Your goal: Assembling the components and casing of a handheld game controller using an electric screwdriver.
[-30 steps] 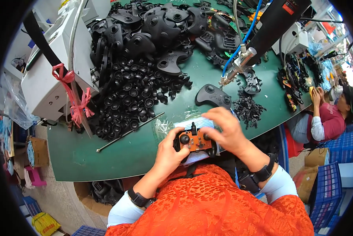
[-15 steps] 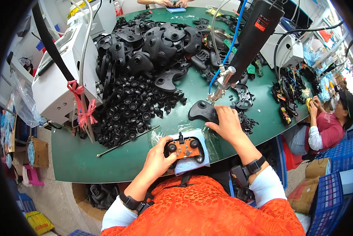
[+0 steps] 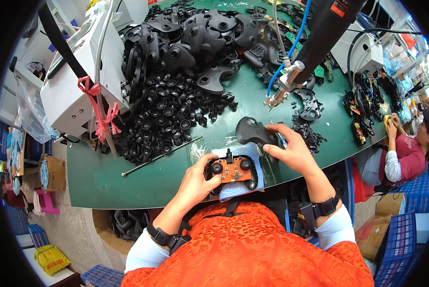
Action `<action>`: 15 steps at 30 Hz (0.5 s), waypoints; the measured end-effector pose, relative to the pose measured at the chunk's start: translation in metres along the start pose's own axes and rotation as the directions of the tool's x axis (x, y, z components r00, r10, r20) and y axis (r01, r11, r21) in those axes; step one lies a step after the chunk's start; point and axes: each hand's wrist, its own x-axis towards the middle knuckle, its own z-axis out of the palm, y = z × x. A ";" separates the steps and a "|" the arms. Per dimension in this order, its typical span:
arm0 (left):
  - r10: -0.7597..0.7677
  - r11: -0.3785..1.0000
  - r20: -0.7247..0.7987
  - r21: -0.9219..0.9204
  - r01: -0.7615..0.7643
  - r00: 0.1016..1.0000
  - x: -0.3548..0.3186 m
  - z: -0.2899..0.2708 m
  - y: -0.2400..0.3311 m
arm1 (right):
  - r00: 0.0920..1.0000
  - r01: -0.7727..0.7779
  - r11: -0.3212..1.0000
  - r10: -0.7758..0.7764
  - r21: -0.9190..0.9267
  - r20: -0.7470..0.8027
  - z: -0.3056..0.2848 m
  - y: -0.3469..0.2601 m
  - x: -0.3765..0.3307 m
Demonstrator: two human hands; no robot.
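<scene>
My left hand (image 3: 197,182) is closed on the left grip of an opened game controller (image 3: 233,170). Its orange circuit board faces up, with two black thumbsticks on it. The controller rests on a light blue cloth pad (image 3: 240,191) near the table's front edge. Just right of it, my right hand (image 3: 291,149) grips a black controller shell (image 3: 250,131) between thumb and fingers. The shell is tilted, showing its smooth dark side, and part of it is hidden by my fingers. Above the shell hangs a black electric screwdriver (image 3: 317,40) with a metal tip.
A big pile of black controller shells (image 3: 202,38) covers the far left of the green table (image 3: 99,184). Several black thumbstick caps (image 3: 164,112) lie before it, beside a thin metal rod (image 3: 161,156). Grey machines (image 3: 83,81) stand on either side. A co-worker (image 3: 406,153) sits at the right.
My right hand has lifted the controller shell and tilted it, so its thumbstick opening no longer shows. My left hand keeps its hold on the opened controller. The whole view has shifted slightly.
</scene>
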 end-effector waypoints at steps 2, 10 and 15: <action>-0.051 0.999 0.023 -0.010 0.051 0.998 -0.001 -0.002 0.004 | 0.997 0.023 0.998 -0.019 0.053 -0.077 0.004 -0.003 -0.014; -0.015 0.969 0.119 -0.244 0.044 0.993 -0.005 -0.010 -0.013 | 0.983 0.085 0.925 -0.018 0.370 -0.180 0.022 -0.002 -0.035; -0.071 0.879 0.150 -0.458 0.133 0.986 -0.010 -0.016 -0.007 | 0.958 0.155 0.979 -0.117 0.129 -0.264 0.022 -0.007 -0.040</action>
